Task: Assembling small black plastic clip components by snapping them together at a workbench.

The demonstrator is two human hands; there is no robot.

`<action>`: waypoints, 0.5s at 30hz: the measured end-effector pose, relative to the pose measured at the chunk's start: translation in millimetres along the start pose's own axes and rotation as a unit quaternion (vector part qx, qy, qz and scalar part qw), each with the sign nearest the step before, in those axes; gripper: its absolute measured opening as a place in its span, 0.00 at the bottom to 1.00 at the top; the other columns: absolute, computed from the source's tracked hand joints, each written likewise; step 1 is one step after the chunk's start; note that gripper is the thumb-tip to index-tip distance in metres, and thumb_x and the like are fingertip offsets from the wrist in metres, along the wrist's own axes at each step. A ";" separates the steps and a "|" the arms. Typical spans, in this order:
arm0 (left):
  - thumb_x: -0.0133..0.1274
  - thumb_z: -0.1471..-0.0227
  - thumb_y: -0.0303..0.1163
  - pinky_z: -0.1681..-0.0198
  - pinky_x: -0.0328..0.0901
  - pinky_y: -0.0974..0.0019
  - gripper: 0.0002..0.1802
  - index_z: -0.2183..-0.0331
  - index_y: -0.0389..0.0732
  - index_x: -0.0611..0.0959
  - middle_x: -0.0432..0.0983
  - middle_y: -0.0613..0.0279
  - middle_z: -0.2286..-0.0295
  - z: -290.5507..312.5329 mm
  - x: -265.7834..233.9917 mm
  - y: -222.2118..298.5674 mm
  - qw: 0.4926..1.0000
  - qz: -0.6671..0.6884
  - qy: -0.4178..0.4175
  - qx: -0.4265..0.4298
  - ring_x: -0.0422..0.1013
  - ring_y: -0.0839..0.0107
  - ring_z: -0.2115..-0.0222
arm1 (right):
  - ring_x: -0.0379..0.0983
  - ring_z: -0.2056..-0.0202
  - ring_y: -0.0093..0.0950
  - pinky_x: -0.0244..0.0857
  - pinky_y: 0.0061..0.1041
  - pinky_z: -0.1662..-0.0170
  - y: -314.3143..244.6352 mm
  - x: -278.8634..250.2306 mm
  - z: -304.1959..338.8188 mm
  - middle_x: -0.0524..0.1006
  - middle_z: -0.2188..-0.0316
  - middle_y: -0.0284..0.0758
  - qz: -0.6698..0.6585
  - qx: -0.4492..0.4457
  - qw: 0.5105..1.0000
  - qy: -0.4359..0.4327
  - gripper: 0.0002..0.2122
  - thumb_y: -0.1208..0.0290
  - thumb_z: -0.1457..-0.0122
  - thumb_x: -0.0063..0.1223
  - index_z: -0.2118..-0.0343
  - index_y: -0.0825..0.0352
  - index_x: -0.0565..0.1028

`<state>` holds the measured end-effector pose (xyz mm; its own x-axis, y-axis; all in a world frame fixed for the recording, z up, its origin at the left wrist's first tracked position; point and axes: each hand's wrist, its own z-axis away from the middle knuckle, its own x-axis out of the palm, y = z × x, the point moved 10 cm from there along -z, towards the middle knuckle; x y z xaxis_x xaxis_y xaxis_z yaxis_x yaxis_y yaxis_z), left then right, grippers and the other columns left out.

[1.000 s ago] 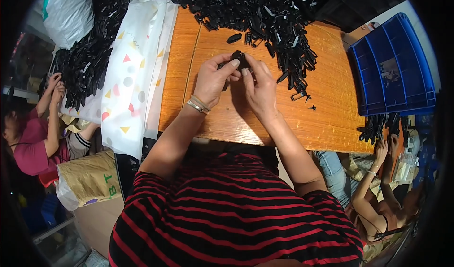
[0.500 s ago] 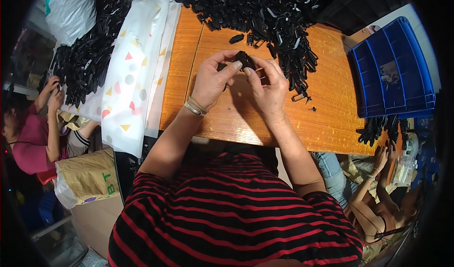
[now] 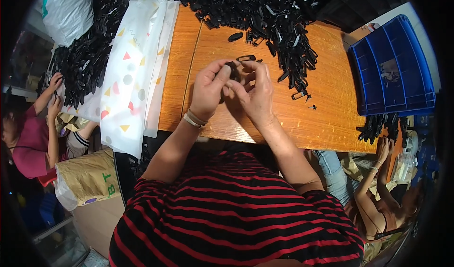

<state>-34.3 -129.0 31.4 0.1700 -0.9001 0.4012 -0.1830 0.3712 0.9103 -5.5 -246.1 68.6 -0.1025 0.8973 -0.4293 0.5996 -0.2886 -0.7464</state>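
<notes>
Close together over the wooden table (image 3: 217, 120), both my hands are around a small black plastic part (image 3: 231, 69). My left hand (image 3: 208, 87) is closed on it, thumb on top. Curled in from the other side, my right hand (image 3: 257, 92) pinches at the same part. Much of the part is hidden by the fingers, so its exact kind cannot be made out. Just beyond my right fingertips lies a thin black plastic frame (image 3: 246, 58). A dark oval piece (image 3: 235, 37) rests a little farther off.
A heap of black plastic parts (image 3: 255, 12) covers the table's far side. White patterned sheeting (image 3: 127, 78) drapes at left, and a blue crate (image 3: 392, 68) stands at right. Co-workers sit at both sides, one in a pink top (image 3: 33, 149), another lower right (image 3: 369, 205).
My hands have come slightly nearer to me, and the black part is turned in my fingers. A thin black frame now shows on the table beyond my right hand.
</notes>
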 end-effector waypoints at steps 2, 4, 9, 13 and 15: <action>0.43 0.37 0.35 0.78 0.59 0.81 0.14 0.60 0.36 0.77 0.74 0.69 0.73 4.7 -0.8 -0.3 0.999 0.034 -0.014 -0.025 0.63 0.86 0.82 | 0.74 0.73 0.22 0.69 0.18 0.73 8.9 17.0 11.0 0.75 0.70 0.36 -0.079 0.054 0.994 -0.057 0.17 0.76 0.47 0.60 0.55 0.69 0.68; 0.40 0.36 0.40 0.79 0.57 0.82 0.17 0.66 0.38 0.77 0.73 0.70 0.75 12.2 1.9 5.7 0.997 0.043 -0.040 -0.055 0.61 0.87 0.82 | 0.75 0.74 0.24 0.68 0.19 0.73 1.2 33.2 21.7 0.75 0.71 0.37 -0.151 0.063 0.980 -0.114 0.17 0.73 0.43 0.57 0.53 0.70 0.67; 0.41 0.37 0.41 0.77 0.58 0.81 0.18 0.68 0.38 0.77 0.73 0.69 0.75 37.4 -14.1 6.0 0.994 0.044 -0.033 -0.096 0.62 0.86 0.80 | 0.75 0.75 0.28 0.68 0.24 0.73 -29.4 41.8 39.3 0.74 0.72 0.40 -0.118 0.017 0.986 -0.119 0.18 0.71 0.44 0.58 0.53 0.70 0.66; 0.38 0.38 0.40 0.74 0.62 0.76 0.18 0.70 0.38 0.76 0.73 0.64 0.76 81.6 -59.3 -2.9 0.985 -0.095 0.029 -0.138 0.68 0.79 0.77 | 0.75 0.73 0.33 0.68 0.29 0.70 -26.9 67.5 59.5 0.73 0.73 0.40 -0.073 0.107 0.961 -0.244 0.17 0.70 0.47 0.60 0.57 0.67 0.70; 0.39 0.38 0.40 0.74 0.61 0.75 0.18 0.71 0.38 0.76 0.72 0.65 0.77 119.3 -83.3 -1.8 0.956 -0.192 0.026 -0.221 0.67 0.79 0.78 | 0.75 0.73 0.35 0.67 0.30 0.69 -41.4 88.3 74.4 0.74 0.72 0.40 -0.157 0.017 0.910 -0.382 0.15 0.69 0.48 0.61 0.60 0.68 0.72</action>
<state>-163.7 -82.0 -15.8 0.1933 -0.9809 0.0219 0.3273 0.0855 0.9410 -98.4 -179.8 23.7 -0.7953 0.4463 -0.4102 0.4216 -0.0790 -0.9033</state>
